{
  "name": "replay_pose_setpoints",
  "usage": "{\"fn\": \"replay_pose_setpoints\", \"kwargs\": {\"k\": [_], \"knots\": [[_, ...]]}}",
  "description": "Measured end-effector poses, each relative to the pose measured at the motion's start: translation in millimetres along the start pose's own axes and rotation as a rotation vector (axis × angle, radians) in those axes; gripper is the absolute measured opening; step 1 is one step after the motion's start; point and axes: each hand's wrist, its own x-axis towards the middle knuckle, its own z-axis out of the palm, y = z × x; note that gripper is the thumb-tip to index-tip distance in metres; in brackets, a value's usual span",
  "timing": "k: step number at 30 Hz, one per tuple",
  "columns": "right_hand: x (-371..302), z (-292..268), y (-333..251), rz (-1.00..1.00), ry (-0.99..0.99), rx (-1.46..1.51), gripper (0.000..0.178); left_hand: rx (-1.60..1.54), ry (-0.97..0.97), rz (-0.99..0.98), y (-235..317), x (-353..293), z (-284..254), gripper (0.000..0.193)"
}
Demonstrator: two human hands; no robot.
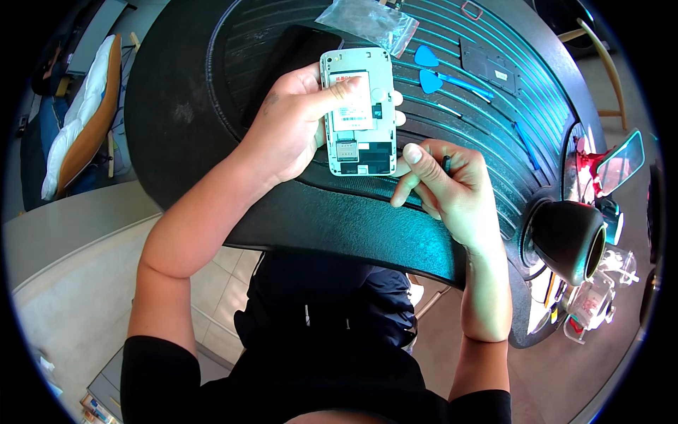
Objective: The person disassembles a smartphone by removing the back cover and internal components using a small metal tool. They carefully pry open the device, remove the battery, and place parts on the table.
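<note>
A white smartphone (pixel 385 136) with its back cover off is held upright above the black table (pixel 339 215). My left hand (pixel 300 106) wraps round its left side. The thumb presses on the white battery (pixel 353 116), and fingertips show past the right edge. Below the battery, a metal card slot (pixel 347 150) and dark lower parts are exposed. Just right of the phone's lower corner, my right hand (pixel 459 185) is closed with a small black piece (pixel 446 164) between its fingers. Most of that piece is hidden, so its kind cannot be made out.
Two blue pry picks (pixel 426 56), a blue pry tool (pixel 470 87) and a dark panel (pixel 486 67) lie beyond the phone. A clear plastic bag (pixel 371 27) and a black flat device (pixel 286 60) are farther left. At right stand a black pot (pixel 565 237) and a red holder (pixel 590 166).
</note>
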Motion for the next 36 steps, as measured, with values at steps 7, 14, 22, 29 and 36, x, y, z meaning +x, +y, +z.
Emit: {"fn": "replay_pose_setpoints", "kwargs": {"k": [7,14,22,29,36], "knots": [[0,-1,1,0.059,-0.046,0.064,0.041,-0.026,-0.023,-0.016,1,-1,0,0.039],[0,-1,0,0.088,-0.078,0.084,0.036,-0.045,-0.037,-0.029,2,-2,0,0.041],[0,6,11,-0.031,-0.002,0.063,0.013,-0.078,0.030,0.022,0,-5,9,0.033],[2,-7,7,-0.014,0.014,-0.071,0.008,0.100,0.028,0.037,-8,0,3,0.040],[2,-36,-5,0.059,0.156,-0.219,0.015,0.264,0.033,-0.003,6,-2,0,0.057]]}}
